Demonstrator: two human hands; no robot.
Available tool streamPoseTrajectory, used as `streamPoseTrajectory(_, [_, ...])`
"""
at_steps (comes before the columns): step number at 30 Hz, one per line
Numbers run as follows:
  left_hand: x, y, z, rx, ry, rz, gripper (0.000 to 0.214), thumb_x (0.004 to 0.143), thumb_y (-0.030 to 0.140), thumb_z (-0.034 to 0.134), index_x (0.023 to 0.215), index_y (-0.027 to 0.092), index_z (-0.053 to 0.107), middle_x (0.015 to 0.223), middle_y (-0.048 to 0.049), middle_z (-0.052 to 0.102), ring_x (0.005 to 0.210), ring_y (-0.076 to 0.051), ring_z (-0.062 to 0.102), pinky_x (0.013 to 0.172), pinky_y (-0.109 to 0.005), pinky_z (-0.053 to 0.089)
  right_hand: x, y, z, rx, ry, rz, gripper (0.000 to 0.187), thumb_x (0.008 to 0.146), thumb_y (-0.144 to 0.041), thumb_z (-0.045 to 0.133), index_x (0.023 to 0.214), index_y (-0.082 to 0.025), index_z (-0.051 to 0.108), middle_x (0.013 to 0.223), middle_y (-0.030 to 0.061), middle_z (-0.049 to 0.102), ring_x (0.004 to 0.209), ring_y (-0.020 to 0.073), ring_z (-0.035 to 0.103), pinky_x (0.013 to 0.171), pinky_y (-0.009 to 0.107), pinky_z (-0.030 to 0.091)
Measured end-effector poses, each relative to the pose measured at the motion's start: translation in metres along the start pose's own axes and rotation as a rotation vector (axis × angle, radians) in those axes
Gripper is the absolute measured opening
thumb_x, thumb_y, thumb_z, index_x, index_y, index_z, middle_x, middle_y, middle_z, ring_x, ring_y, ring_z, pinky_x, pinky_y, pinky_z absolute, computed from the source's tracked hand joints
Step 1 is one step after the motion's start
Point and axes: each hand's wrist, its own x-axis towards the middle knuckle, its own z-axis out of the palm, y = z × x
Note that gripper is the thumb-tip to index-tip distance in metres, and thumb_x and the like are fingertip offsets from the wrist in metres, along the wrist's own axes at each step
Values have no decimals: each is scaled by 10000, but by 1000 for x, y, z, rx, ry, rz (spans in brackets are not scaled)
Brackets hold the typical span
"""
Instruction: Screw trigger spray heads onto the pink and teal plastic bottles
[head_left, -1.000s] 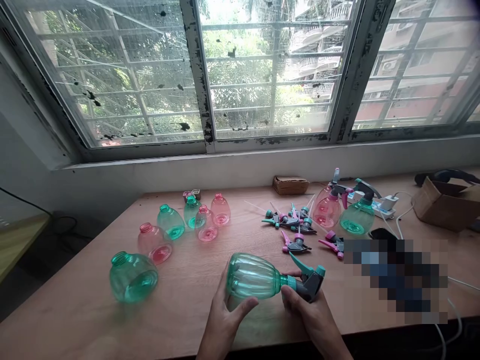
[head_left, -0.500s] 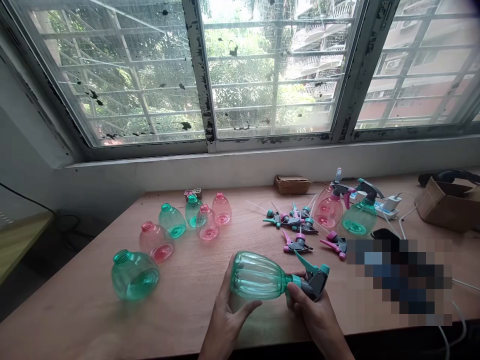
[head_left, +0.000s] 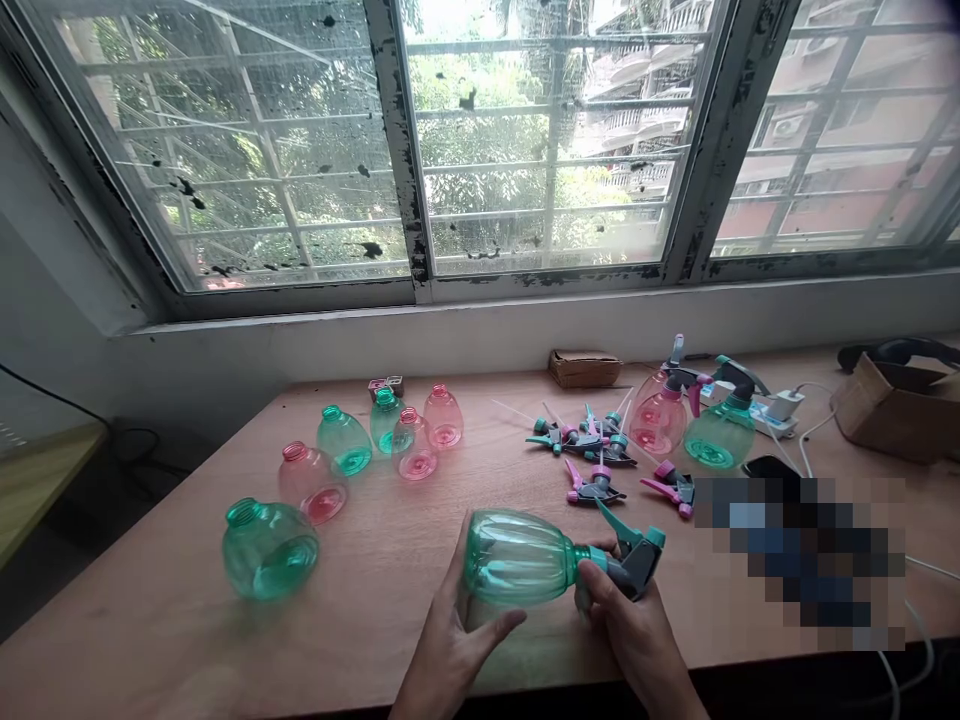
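holding green spray bottle (head_left: 517,558) sideways over tabletop (head_left: 360,570), near side of loose trigger heads (head_left: 589,445) | left hand (head_left: 450,645) grip cups belly, right hand (head_left: 636,632) grip wraps neck | likely light, thin-walled, slippery; take ribs, neck

The green bottle (head_left: 517,558) I hold is glossy, ribbed, see-through plastic. Its grey spray head (head_left: 630,565) looks matt. The bench (head_left: 390,560) is smooth, pale wood.

Six bare bottles (head_left: 268,550), three with sprayers (head_left: 739,378)
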Motion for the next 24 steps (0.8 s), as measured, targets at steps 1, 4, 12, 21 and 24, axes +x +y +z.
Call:
streamPoseTrajectory(1, [-1, -1, 0, 5, -12, 0, 945, 760, 333, 835, 1546, 347, 311, 1624, -30, 392, 1519, -260, 302, 1256, -410, 229, 0, 1, -1, 12, 1, -9, 352, 835, -490, 755, 970, -223, 568, 507, -74, 593, 439, 116, 506, 504, 257, 375])
streamPoseTrajectory(4, [0, -2, 0, -31, -31, -25, 987, 767, 390, 821, 1569, 330, 251, 1629, -52, 379, 1511, -279, 317, 1255, -437, 226, 0, 5, -1, 17, -7, -15, 373, 792, -484, 793, 960, -225, 584, 476, -74, 587, 435, 128, 522, 495, 261, 377])
streamPoseTrajectory(12, [2, -2, 1, 11, 22, -20, 962, 765, 354, 829, 1554, 355, 280, 1639, -34, 358, 1523, -268, 288, 1262, -429, 205, 1, 6, -3, -14, -34, -5, 367, 817, -464, 780, 982, -231, 550, 495, -80, 601, 435, 123, 528, 496, 257, 371])
streamPoseTrajectory(21, [4, 6, 2, -18, 13, -25, 825, 813, 509, 737, 1515, 220, 413, 1462, -129, 590, 1369, -367, 520, 1163, -491, 395, -3, -1, 3, -68, -18, 13, 386, 762, -490, 817, 930, -215, 606, 493, -60, 617, 468, 164, 550, 534, 294, 405])
streamPoseTrajectory(24, [4, 4, 2, -2, 29, -27, 907, 770, 418, 808, 1542, 273, 355, 1581, -87, 459, 1455, -336, 414, 1218, -472, 315, -1, -2, 1, -25, 16, 13, 375, 780, -497, 803, 935, -233, 586, 508, -69, 617, 466, 155, 539, 529, 284, 395])
